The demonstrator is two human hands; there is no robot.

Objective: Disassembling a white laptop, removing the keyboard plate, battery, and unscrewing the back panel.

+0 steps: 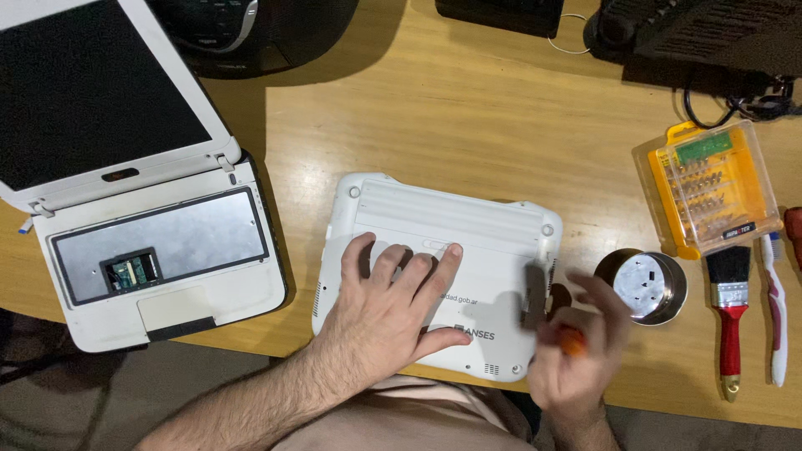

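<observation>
A small white laptop [468,217] lies upside down on the wooden desk [468,108]. My left hand [393,305] rests flat on its underside, fingers spread. My right hand [576,342], blurred by motion, hovers at the laptop's right edge. It grips an orange-handled tool [571,338], probably a screwdriver. A small grey cover piece [533,294] sits at the laptop's right side, just left of that hand.
A second white laptop [142,209] stands open at the left with its keyboard removed. At the right are a round metal tin [647,286], a yellow case of screwdriver bits [710,188], a red-handled brush [730,313] and a toothbrush [777,309]. Dark gear lines the desk's far edge.
</observation>
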